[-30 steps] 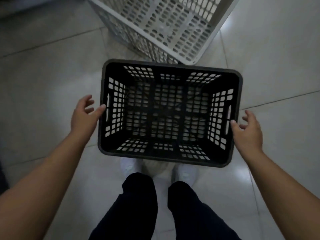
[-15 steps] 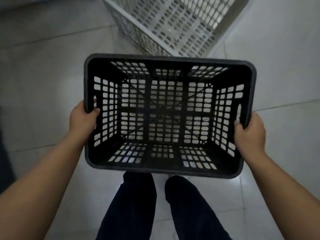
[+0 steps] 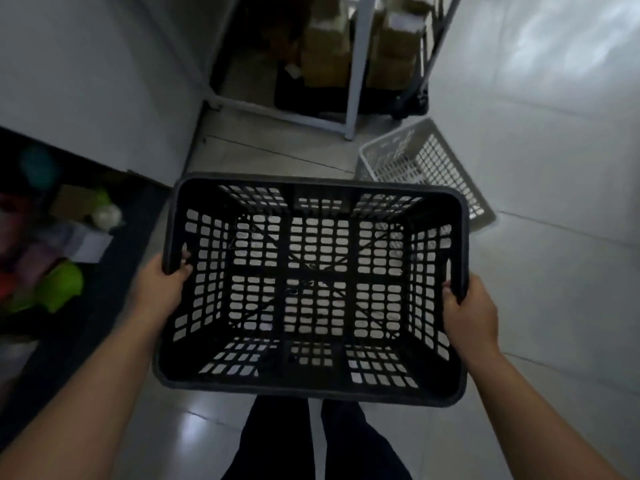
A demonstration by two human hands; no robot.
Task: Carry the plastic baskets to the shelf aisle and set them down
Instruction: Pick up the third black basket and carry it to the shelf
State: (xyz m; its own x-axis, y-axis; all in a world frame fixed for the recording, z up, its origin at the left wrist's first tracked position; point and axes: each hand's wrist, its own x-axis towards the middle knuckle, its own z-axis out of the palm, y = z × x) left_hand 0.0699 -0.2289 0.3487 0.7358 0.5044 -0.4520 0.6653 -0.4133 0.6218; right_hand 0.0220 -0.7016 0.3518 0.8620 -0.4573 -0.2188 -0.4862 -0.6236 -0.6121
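Up off the tiled floor [image 3: 554,306], a black plastic basket [image 3: 311,386] hangs level between 2 bare hands, its open top facing the camera. Pale floor shows through the slotted holes in its bottom and walls, and nothing lies inside it. The left hand [image 3: 162,285] grips the rim of the left short wall at its handle slot, thumb hooked over the inside edge and the other fingers wrapped around the outside, clamped tight on the plastic. The right hand [image 3: 467,306] grips the rim of the right short wall in the same way, thumb curled over the top edge and fingers closed around the outer face.

Just beyond the basket's far right corner, a white plastic basket [image 3: 433,168] sits on the floor, partly hidden behind the black rim. Farther on stands a metal shelf frame [image 3: 353,81] with a white upright post, and blurred cardboard boxes [image 3: 325,46] are stacked behind it. At the left, a dark bin [image 3: 114,271] holds a jumble of bright green and other coloured items, too blurred to tell apart. Below the basket, the person's legs in dark trousers [image 3: 277,441] show over the glossy tiles.
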